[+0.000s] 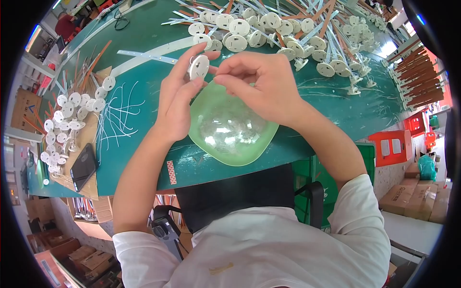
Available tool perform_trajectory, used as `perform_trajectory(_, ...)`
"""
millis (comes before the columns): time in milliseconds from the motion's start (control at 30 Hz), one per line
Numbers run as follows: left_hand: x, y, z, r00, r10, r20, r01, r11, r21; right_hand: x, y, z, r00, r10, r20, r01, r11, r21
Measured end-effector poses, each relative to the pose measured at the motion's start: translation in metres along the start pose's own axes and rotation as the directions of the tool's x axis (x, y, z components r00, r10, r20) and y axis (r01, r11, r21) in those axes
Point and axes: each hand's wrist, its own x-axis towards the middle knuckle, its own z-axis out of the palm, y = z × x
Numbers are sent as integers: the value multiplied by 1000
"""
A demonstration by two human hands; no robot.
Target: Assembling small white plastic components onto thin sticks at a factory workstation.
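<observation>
Bright, even light; glare inside green bowl (pixel 235 160); fisheye rim black, edges bowed.

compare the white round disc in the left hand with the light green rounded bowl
The white round disc is much smaller than the light green rounded bowl. The disc is held nearly on edge in the left hand, while the bowl rests on the green table. The disc's face looks flat; the bowl is hollow. Both have rounded outlines.
</observation>
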Motion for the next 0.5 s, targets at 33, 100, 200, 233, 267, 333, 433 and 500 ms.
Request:
perform_trajectory(33,0,-2,-2,1000,7,20,-7,1000,-24,0,-1,0,1000,-1,0,1,1000,0)
perform_trajectory(100,0,-3,-3,999,15,40,-13,999,-50,1,-1,0,999,-21,-49,23,999,23)
perform_trajectory(200,0,-2,0,1000,7,21,-6,999,-37,0,0,0,989,-127,-81,126,992,-14)
perform_trajectory(233,0,-1,1,1000,5,25,-4,1000,-21,0,2,0,989,-126,-83,125,992,-15)
perform_trajectory(267,0,0,3,1000,3,28,-3,1000,-6,1,6,-1,971,-223,-82,215,971,-103)
perform_trajectory(333,-3,-1,0,998,16,53,-16,1000,0,2,7,0,945,-321,-71,304,935,-183)
perform_trajectory(433,-5,3,5,997,25,71,-22,999,-45,1,5,0,885,-463,-58,416,840,-348)
perform_trajectory(500,-6,3,5,998,17,61,-11,996,-93,2,7,1,827,-556,-87,494,792,-360)
